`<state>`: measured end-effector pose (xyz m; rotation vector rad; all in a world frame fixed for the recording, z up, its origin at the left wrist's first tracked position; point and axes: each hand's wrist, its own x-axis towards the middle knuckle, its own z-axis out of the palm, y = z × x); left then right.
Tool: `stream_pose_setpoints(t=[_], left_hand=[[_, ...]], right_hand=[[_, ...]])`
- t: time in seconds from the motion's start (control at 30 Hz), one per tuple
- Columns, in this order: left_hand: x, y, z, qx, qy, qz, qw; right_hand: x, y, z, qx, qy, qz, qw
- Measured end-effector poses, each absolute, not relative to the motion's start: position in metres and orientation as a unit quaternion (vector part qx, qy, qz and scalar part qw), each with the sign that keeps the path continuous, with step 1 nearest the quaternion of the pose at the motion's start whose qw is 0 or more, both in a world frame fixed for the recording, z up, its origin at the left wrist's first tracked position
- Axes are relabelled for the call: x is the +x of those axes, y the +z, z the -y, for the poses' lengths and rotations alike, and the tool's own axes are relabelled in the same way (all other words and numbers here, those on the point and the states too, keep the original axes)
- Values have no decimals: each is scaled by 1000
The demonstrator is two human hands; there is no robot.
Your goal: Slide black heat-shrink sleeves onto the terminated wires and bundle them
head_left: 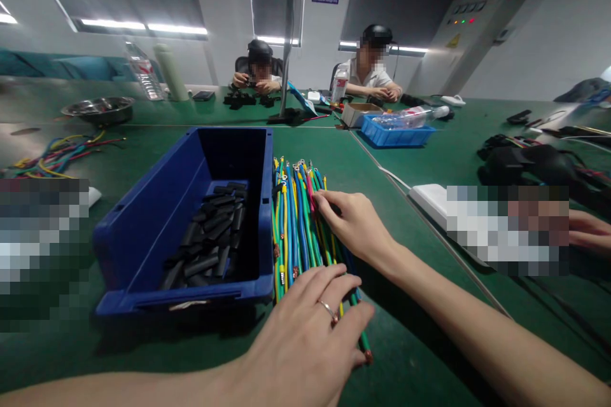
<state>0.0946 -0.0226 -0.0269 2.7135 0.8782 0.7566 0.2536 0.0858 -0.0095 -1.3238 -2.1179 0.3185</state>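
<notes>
- At the far left a loose tangle of wires (57, 156) lies on the green table (420, 343); behind it stands a metal bowl (98, 108), and further back a clear bottle (142, 73) and a pale green flask (170, 72).
- The blue bin (157, 229) sits left of centre; inside it there is a heap of short black tubes (210, 238).
- Just beside the right wall of the bin lies the bundle of coloured wires (296, 222), stretched away from the camera; the far ends carry small metal terminals.
- The left hand (310, 324) rests flat on the near end of the bundle, fingers spread and pressing down, not closed around anything; a ring is on one finger.
- The right hand (356, 222) lies on the middle of the bundle; its fingertips seem to pinch one or two wires, but the grip is partly hidden.
- Further right a smaller blue tray (396, 135) holds a lying plastic bottle (410, 116); black cables (525, 162) are heaped at the right edge.
- Two other people sit at the far side of the table.
</notes>
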Motion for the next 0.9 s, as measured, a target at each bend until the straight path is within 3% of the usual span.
stream_pose_setpoints(t=[0.2,0.43,0.67,0.9], left_hand=[[91,-25,19,927,237,-284,67],[96,-28,19,918,335,-206,43],[91,-15,19,929,307,-192,77],[93,-27,19,924,274,-260,61]], right_hand=[[254,-22,-89,-496,122,779,364],[252,-32,-88,-478,181,796,323],[256,-27,-92,-469,209,784,349],[256,-22,-96,-401,341,743,412]])
